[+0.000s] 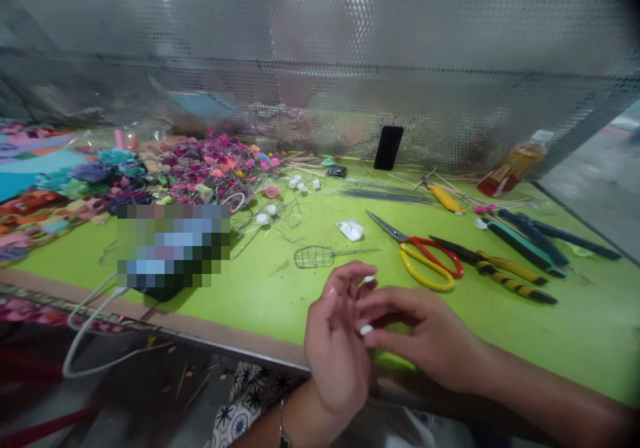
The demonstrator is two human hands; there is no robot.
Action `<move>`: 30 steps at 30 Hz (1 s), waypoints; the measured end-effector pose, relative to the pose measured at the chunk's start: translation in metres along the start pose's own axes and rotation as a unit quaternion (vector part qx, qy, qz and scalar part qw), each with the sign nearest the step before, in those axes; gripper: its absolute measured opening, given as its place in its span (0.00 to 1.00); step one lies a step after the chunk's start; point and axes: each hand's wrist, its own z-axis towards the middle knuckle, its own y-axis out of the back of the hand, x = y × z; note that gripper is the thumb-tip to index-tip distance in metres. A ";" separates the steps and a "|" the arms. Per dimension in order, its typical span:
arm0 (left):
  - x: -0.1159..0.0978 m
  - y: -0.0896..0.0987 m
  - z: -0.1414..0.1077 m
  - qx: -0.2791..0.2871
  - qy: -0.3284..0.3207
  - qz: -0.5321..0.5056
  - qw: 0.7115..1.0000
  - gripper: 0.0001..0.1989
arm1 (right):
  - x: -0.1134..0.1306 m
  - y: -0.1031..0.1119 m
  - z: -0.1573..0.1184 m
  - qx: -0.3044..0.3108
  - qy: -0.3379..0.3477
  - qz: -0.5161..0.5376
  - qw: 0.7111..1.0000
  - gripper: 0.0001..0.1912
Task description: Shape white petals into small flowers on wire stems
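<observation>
Over the front of the green table, my left hand (pixel 337 345) is turned palm inward with its fingers curled. A small white lump (pixel 370 279) shows at its fingertips. My right hand (pixel 430 335) meets it from the right, with thumb and index finger pinched on another small white lump (pixel 367 330). What lies between the two hands is partly hidden. Just beyond them rests a flat bent-wire frame (pixel 314 257) with a long stem. Behind it sits a crumpled white packet (pixel 350 230). Scissors (pixel 425 255) with red and yellow handles lie right of the packet.
Pliers (pixel 500 275) and cutters (pixel 525 245) lie at the right, near a tilted bottle (pixel 515 165). A phone (pixel 389 148) leans on the mesh panel. Colourful wired flowers (pixel 210 168) pile up at the left, behind a blurred device (pixel 173 255) with a white cable (pixel 75 361).
</observation>
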 end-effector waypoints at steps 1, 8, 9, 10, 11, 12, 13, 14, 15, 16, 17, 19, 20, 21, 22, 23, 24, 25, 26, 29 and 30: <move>0.001 0.000 -0.002 0.004 -0.004 0.019 1.000 0.20 | 0.000 -0.001 -0.001 -0.003 0.004 -0.007 1.000 0.08; 0.002 -0.002 -0.005 0.061 -0.031 -0.004 0.998 0.25 | 0.001 0.000 -0.005 -0.002 0.185 -0.115 0.976 0.09; 0.002 -0.002 -0.003 0.062 -0.033 -0.020 0.997 0.25 | 0.003 0.000 -0.005 -0.010 0.195 -0.129 0.972 0.10; 0.001 -0.003 -0.002 0.062 -0.032 -0.033 0.997 0.25 | 0.004 0.000 -0.005 -0.021 0.200 -0.136 0.970 0.10; 0.000 -0.003 -0.001 0.060 -0.030 -0.043 0.997 0.25 | 0.005 0.000 -0.006 -0.033 0.202 -0.138 0.969 0.10; 0.000 -0.004 0.000 0.058 -0.028 -0.049 0.997 0.25 | 0.006 0.000 -0.006 -0.043 0.202 -0.136 0.969 0.09; -0.001 -0.004 0.001 0.058 -0.025 -0.053 0.997 0.25 | 0.007 0.001 -0.006 -0.048 0.200 -0.134 0.969 0.09; -0.001 -0.004 0.001 0.059 -0.024 -0.055 0.996 0.26 | 0.007 0.001 -0.006 -0.051 0.197 -0.133 0.970 0.08; -0.001 -0.004 0.001 0.061 -0.025 -0.056 0.996 0.26 | 0.007 0.001 -0.006 -0.053 0.193 -0.134 0.971 0.07; -0.001 -0.004 0.001 0.066 -0.026 -0.057 0.996 0.26 | 0.007 0.001 -0.006 -0.053 0.191 -0.134 0.971 0.07; -0.002 -0.004 0.000 0.074 -0.026 -0.058 0.995 0.26 | 0.007 0.001 -0.006 -0.051 0.190 -0.134 0.971 0.07; -0.002 -0.004 -0.001 0.095 -0.023 -0.060 0.993 0.27 | 0.006 0.001 -0.006 -0.049 0.191 -0.132 0.971 0.08; -0.001 -0.004 -0.002 0.103 -0.021 -0.060 0.993 0.27 | 0.005 0.001 -0.006 -0.051 0.193 -0.130 0.971 0.09; -0.001 -0.004 -0.002 0.108 -0.020 -0.060 0.992 0.27 | 0.005 0.001 -0.006 -0.053 0.195 -0.128 0.971 0.09; 0.000 -0.004 -0.003 0.109 -0.021 -0.059 0.992 0.27 | 0.004 0.001 -0.006 -0.051 0.201 -0.127 0.970 0.10; 0.001 -0.004 -0.003 0.108 -0.023 -0.058 0.992 0.28 | 0.004 0.002 -0.005 -0.043 0.210 -0.127 0.968 0.10; 0.001 -0.004 -0.003 0.107 -0.025 -0.058 0.992 0.28 | 0.004 0.002 -0.005 -0.030 0.221 -0.129 0.966 0.10; 0.002 -0.003 -0.004 0.108 -0.025 -0.058 0.992 0.28 | 0.005 0.003 -0.005 -0.015 0.232 -0.133 0.964 0.09; 0.003 -0.003 -0.004 0.111 -0.025 -0.059 0.992 0.28 | 0.005 0.005 -0.006 0.000 0.240 -0.140 0.961 0.07; 0.004 0.000 -0.005 0.125 -0.029 -0.057 0.990 0.29 | 0.006 0.007 -0.007 0.008 0.243 -0.167 0.956 0.07; 0.004 0.000 -0.006 0.129 -0.034 -0.054 0.990 0.29 | 0.005 0.007 -0.008 -0.001 0.236 -0.169 0.957 0.07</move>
